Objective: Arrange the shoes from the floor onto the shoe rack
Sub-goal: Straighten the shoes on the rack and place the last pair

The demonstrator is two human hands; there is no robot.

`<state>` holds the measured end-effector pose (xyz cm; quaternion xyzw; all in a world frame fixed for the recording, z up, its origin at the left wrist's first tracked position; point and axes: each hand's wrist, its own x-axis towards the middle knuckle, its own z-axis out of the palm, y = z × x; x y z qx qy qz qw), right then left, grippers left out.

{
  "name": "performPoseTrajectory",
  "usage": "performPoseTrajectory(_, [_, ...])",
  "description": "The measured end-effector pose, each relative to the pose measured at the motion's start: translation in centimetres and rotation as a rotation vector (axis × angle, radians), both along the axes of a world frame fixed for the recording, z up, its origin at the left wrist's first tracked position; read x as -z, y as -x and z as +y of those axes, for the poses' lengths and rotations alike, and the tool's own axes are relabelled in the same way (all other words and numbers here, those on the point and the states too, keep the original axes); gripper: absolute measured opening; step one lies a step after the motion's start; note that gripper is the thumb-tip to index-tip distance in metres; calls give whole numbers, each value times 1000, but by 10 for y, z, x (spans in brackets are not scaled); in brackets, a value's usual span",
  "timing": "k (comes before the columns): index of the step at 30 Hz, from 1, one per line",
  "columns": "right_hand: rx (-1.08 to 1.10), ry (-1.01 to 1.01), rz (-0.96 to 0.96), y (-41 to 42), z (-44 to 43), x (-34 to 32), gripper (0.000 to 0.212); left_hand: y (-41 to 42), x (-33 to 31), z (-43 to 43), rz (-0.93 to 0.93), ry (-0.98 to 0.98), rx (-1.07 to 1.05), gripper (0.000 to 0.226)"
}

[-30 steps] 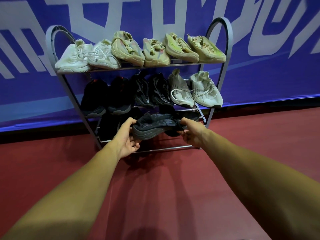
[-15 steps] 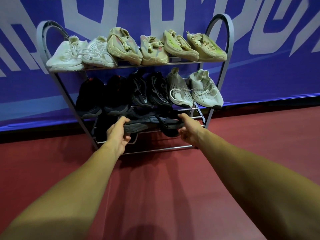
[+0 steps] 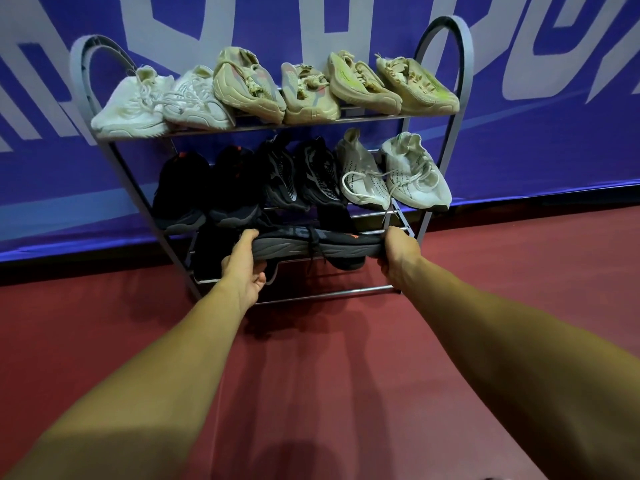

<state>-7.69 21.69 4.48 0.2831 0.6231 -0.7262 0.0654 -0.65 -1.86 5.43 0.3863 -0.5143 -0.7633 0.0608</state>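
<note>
A grey metal shoe rack (image 3: 463, 53) with three shelves stands against a blue wall. A black shoe (image 3: 311, 245) with a grey sole lies sideways at the bottom shelf, sole toward me. My left hand (image 3: 242, 268) grips its left end and my right hand (image 3: 398, 252) grips its right end. Its laces hang down in the middle. More dark shoes (image 3: 211, 258) sit behind and to the left on that shelf, hard to tell apart in the shadow.
The top shelf holds several white and beige sneakers (image 3: 311, 91). The middle shelf holds several black shoes (image 3: 239, 188) and two white ones (image 3: 412, 174) at the right. Bare red floor (image 3: 329, 375) stretches between me and the rack.
Both hands have carried the black shoe forward and down into the bottom shelf. It has turned so its sole faces me. The camera has come closer to the rack.
</note>
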Motion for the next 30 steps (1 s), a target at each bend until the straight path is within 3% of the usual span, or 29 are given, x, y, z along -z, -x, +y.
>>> performPoseTrajectory(3, [66, -48, 12, 6, 4, 9, 55, -1, 1, 8, 7, -36, 131, 46])
performPoseTrajectory(5, [54, -4, 19, 0, 3, 3, 42, 1, 0, 16, -2, -16, 232, 47])
performPoseTrajectory(7, [-27, 85, 44, -13, -1, -5, 12, 3, -1, 28, -20, 17, 347, 43])
performPoseTrajectory(10, [-238, 211, 17, -30, -12, -7, 11, 5, -1, 54, -30, 19, 439, 31])
performPoseTrajectory(13, [-389, 252, -27, -40, -28, -2, 7, 12, 4, 70, -20, 22, 389, 45])
performPoseTrajectory(16, [-392, 224, 5, -37, -44, 1, 8, 24, 6, 66, -30, 63, 346, 53])
performPoseTrajectory(19, [-392, 111, 41, -24, -55, 4, 10, 39, 9, 54, -49, 119, 355, 38])
performPoseTrajectory(23, [-486, 24, -41, -10, -49, 38, 27, 55, 30, 42, -64, 204, 413, 15])
performPoseTrajectory(27, [-578, -52, -182, -20, -24, 76, 50, 54, 63, 45, -77, 230, 356, 18])
performPoseTrajectory(30, [-435, -45, -156, -6, -12, 79, 41, 51, 80, 50, -57, 202, 276, 44])
